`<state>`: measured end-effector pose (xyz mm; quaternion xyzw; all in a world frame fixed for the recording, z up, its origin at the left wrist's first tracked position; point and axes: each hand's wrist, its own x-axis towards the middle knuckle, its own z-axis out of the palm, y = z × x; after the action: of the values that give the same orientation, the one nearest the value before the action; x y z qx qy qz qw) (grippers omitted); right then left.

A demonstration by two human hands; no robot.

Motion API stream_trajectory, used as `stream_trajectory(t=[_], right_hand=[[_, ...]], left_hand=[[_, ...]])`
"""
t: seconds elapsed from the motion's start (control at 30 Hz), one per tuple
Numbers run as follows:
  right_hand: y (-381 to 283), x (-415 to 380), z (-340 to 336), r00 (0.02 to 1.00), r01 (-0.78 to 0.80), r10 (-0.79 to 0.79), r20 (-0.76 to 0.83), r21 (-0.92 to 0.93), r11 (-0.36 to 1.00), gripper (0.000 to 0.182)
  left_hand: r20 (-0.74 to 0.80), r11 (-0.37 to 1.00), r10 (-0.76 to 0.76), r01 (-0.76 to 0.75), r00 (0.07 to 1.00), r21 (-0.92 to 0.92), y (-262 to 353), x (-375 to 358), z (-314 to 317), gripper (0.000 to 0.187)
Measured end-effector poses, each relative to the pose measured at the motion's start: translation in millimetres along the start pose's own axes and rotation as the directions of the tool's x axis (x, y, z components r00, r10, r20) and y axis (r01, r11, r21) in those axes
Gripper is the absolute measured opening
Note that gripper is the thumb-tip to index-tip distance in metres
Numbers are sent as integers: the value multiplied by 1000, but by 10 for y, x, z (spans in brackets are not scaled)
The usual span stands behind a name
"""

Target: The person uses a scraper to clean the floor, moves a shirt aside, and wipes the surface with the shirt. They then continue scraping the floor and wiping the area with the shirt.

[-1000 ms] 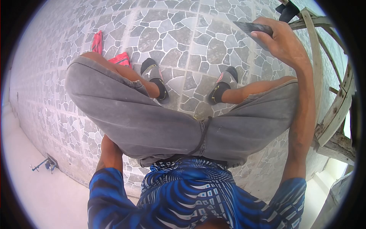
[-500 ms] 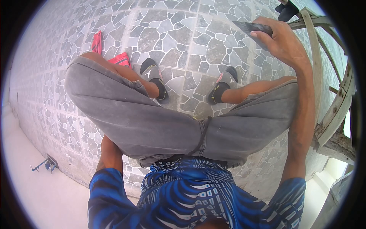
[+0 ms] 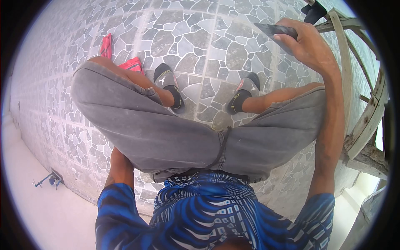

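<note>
At the upper right, my right hand (image 3: 306, 43) is closed around a dark, flat scraper (image 3: 277, 30) with a pointed corner. Its thumb presses on the near face, and the blade reaches left over the tiled floor (image 3: 221, 37). I cannot make out whether the blade touches the tiles. My left forearm (image 3: 121, 168) goes down behind my grey trouser leg (image 3: 125, 112), which hides the left hand completely. Both my feet, in dark socks and grey slides (image 3: 248, 83), rest on the stone-patterned tiles between my spread knees.
Pink cloth (image 3: 132, 65) lies on the floor beyond my left knee, with another pink piece (image 3: 106, 46) farther off. A wooden frame (image 3: 366, 116) stands close along my right side, with a black object (image 3: 314, 12) at its far end. A blue metal fitting (image 3: 52, 179) is at the far left.
</note>
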<state>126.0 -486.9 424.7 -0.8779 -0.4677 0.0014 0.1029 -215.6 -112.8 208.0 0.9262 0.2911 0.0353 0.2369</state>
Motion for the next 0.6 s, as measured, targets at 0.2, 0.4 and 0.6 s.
stream_trajectory(t=[0.2,0.4,0.6], right_hand=[[7,3,17,1000,5,-5,5,12,1000,25],[-76,24,-48,994,-75,75,77,1,997,30],[-39,45,-27,998,-47,46,36,27,999,27]], left_hand=[[7,1000,0,0,1000,2,-5,10,-7,35],[13,1000,-1,1,1000,14,-35,65,-18,34],[38,999,-12,10,999,48,-129,267,-68,34]])
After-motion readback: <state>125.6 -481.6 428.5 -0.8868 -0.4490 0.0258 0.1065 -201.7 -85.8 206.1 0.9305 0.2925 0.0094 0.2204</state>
